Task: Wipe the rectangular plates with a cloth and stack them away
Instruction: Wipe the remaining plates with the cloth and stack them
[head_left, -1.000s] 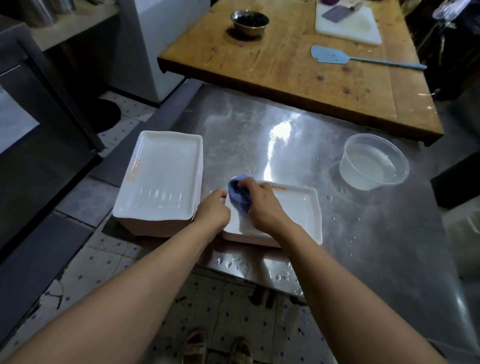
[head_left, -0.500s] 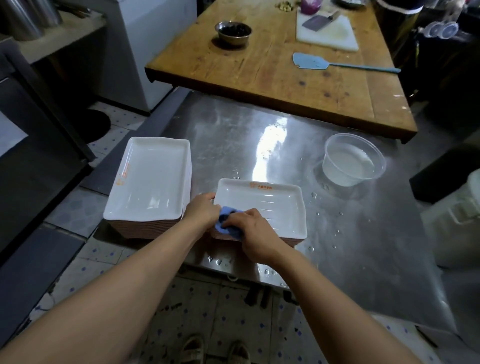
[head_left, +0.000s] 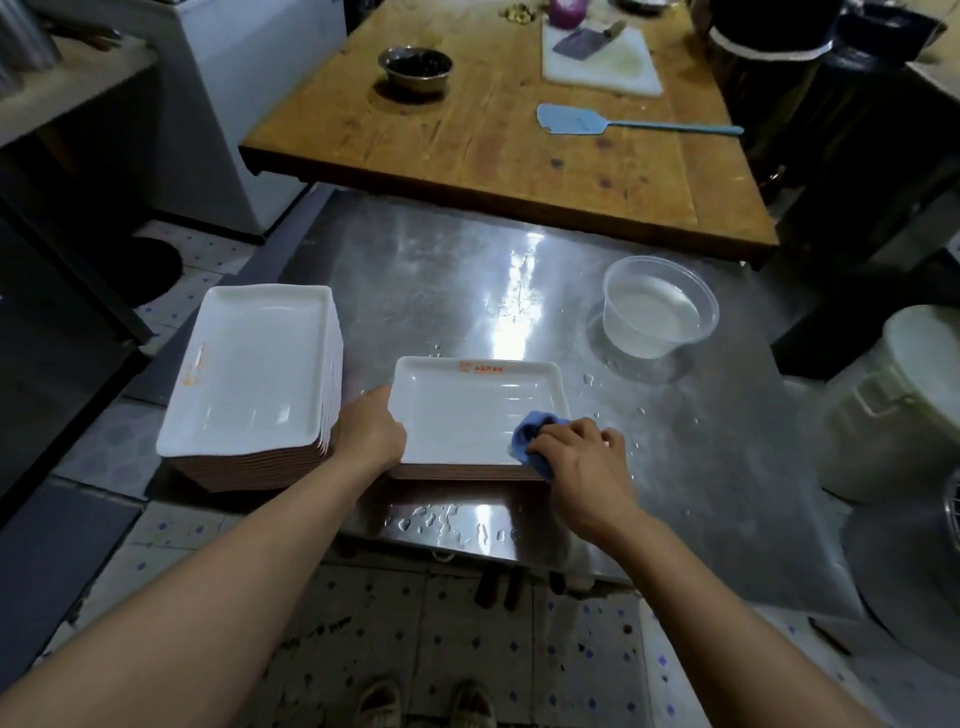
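1. Dim, bluish light is filling the room; the corners are sinking into darkness.
2. Overhead light is glaring off the steel table (head_left: 519, 291) in a white streak.
3. Wide-angle distortion is bending straight lines at the edges.
4. Fine detail is looking soft.

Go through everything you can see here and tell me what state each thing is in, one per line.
Plate being wiped: upright on a short stack, held at its left edge.
Tall plate stack: neat, untouched.
Blue cloth: bunched, on the plate's near right corner.
Left hand: grips the plate.
Right hand: grips the cloth.
Clear tub: open, holds water.
Steel table: wet with droplets.
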